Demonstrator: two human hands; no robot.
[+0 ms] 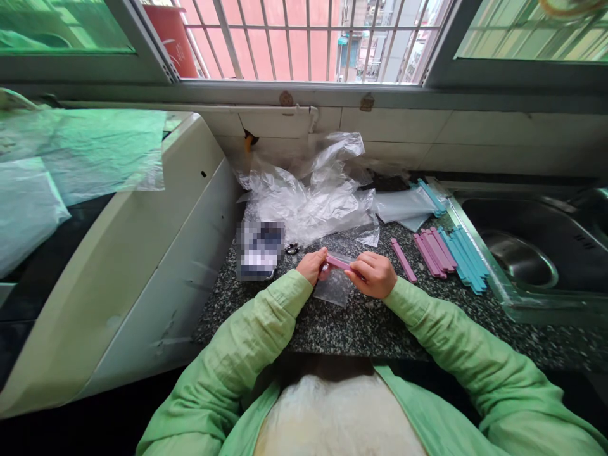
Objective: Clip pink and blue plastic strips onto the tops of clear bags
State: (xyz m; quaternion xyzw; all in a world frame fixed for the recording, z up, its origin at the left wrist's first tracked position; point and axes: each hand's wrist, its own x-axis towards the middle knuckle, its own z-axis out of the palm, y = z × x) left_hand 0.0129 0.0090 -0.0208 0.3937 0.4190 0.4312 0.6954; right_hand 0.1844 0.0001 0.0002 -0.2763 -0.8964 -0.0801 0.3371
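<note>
Between my two hands lies a pink bag-sealing clip (339, 263), held level above the counter. My left hand (311, 266) pinches its left end, and my right hand (376, 274) closes round its right end. A small clear plastic bag (333, 291) hangs below the clip; whether the clip grips its edge cannot be made out. To the right of my right hand, one pink clip (403, 260) lies apart. Beyond it are several pink clips (432, 252) and several blue clips (463, 258), laid side by side.
Crumpled clear plastic (308, 196) covers the back of the speckled counter (365, 326). Flat clear bags (403, 206) with blue clips lie at the back right. A blurred-out object (260, 251) sits left. A steel sink (584, 240) borders the right, a cream-coloured appliance (175, 234) the left.
</note>
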